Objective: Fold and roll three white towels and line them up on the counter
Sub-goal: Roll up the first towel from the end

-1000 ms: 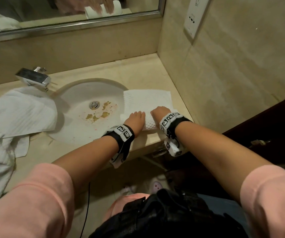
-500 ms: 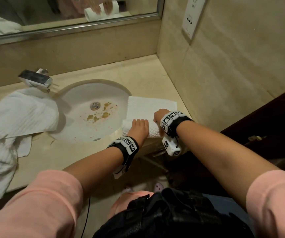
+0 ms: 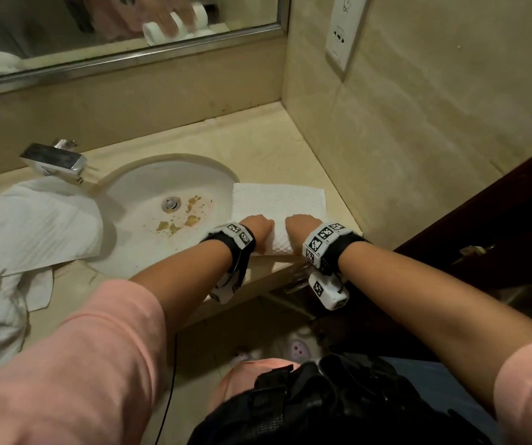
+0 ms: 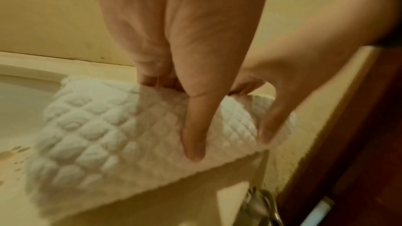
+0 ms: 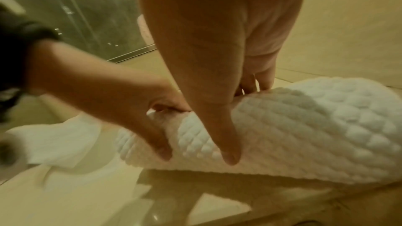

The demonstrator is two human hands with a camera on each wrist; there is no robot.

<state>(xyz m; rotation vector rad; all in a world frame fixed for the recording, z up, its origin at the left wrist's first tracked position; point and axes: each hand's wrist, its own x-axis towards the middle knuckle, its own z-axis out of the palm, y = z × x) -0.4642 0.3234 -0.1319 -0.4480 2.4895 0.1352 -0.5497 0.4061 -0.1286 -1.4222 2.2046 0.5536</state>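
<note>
A white waffle-weave towel [image 3: 277, 200] lies on the beige counter [image 3: 274, 139], right of the sink, with its near end rolled up [image 3: 279, 244]. My left hand [image 3: 258, 224] and right hand [image 3: 300, 224] sit side by side on that roll. The left wrist view shows my left hand [image 4: 180, 109] with its thumb on the roll's near side and its fingers curled over the top. In the right wrist view my right hand [image 5: 241, 114] holds the roll [image 5: 304, 135] the same way. Two more white towels [image 3: 27, 226] lie crumpled left of the sink.
The stained sink [image 3: 149, 252] lies left of the roll, with a chrome faucet [image 3: 52, 160] behind it. A tiled wall [image 3: 418, 155] with a socket [image 3: 341, 36] bounds the counter on the right. A mirror runs along the back. The roll lies near the counter's front edge.
Both hands have kept turning the roll away from me. The flat stretch of towel beyond them looks slightly shorter.
</note>
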